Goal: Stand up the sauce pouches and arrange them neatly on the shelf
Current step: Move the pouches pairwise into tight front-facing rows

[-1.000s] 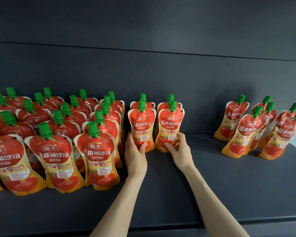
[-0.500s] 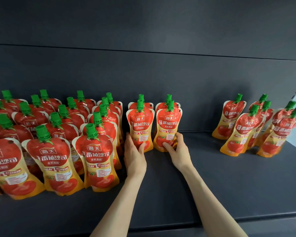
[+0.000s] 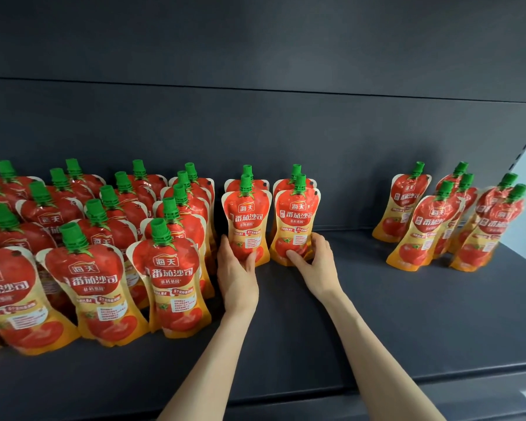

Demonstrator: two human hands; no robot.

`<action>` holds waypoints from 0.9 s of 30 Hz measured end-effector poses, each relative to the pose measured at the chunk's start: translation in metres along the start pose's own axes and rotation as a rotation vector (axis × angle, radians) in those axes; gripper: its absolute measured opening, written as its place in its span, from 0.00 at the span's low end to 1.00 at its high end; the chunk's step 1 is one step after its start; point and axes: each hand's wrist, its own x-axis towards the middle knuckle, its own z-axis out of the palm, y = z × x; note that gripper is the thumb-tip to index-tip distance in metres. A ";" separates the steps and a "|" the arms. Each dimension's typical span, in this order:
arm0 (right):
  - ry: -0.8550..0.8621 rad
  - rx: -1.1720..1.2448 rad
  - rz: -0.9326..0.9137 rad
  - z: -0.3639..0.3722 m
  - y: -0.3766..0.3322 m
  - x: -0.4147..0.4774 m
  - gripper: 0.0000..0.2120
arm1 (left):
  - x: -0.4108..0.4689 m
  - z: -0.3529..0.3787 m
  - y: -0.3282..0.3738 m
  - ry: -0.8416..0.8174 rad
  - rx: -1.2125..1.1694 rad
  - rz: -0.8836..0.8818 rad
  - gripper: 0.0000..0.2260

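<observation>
Red and orange tomato sauce pouches with green caps stand on a dark shelf (image 3: 377, 323). My left hand (image 3: 237, 278) grips the lower part of an upright pouch (image 3: 246, 217) at the centre, with another pouch right behind it. My right hand (image 3: 316, 262) holds the base of the neighbouring upright pouch (image 3: 298, 214), thumb on its front, which also has one behind it. Several rows of upright pouches (image 3: 97, 253) fill the shelf to the left.
A loose group of several pouches (image 3: 438, 220) stands at the right, leaning a little. Bare shelf lies between that group and my right hand. The dark back panel (image 3: 286, 117) rises behind everything. The shelf's front edge (image 3: 438, 375) runs below my arms.
Both hands have stayed on the same two centre pouches. The view has shifted slightly, and the pouches sit a little closer to the left rows.
</observation>
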 end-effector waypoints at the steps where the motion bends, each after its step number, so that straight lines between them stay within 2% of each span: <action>1: 0.013 -0.003 -0.001 -0.002 -0.001 -0.002 0.29 | -0.002 -0.001 0.001 0.009 0.002 0.019 0.30; 4: 0.104 -0.022 -0.021 -0.012 -0.002 -0.011 0.27 | -0.010 -0.004 0.005 0.054 0.002 0.087 0.26; 8: 0.255 0.047 -0.079 -0.045 -0.003 -0.031 0.14 | -0.033 -0.011 0.013 0.082 -0.120 0.251 0.14; 10: 0.299 0.076 -0.107 -0.068 -0.002 -0.040 0.09 | -0.042 -0.006 0.026 0.024 -0.139 0.340 0.09; 13: 0.361 0.061 -0.144 -0.110 0.001 -0.047 0.06 | -0.056 0.009 0.062 -0.168 -0.206 0.380 0.04; 16: 0.433 0.073 -0.148 -0.159 0.007 -0.046 0.06 | -0.065 0.035 0.101 -0.308 -0.251 0.471 0.03; 19: 0.493 0.050 -0.166 -0.212 0.020 -0.040 0.07 | -0.078 0.069 0.137 -0.369 -0.293 0.531 0.03; 23: 0.484 0.013 -0.181 -0.275 0.048 -0.022 0.06 | -0.098 0.124 0.175 -0.288 -0.325 0.531 0.05; 27: 0.468 -0.114 -0.268 -0.323 0.071 0.008 0.10 | -0.106 0.166 0.207 -0.168 -0.281 0.563 0.15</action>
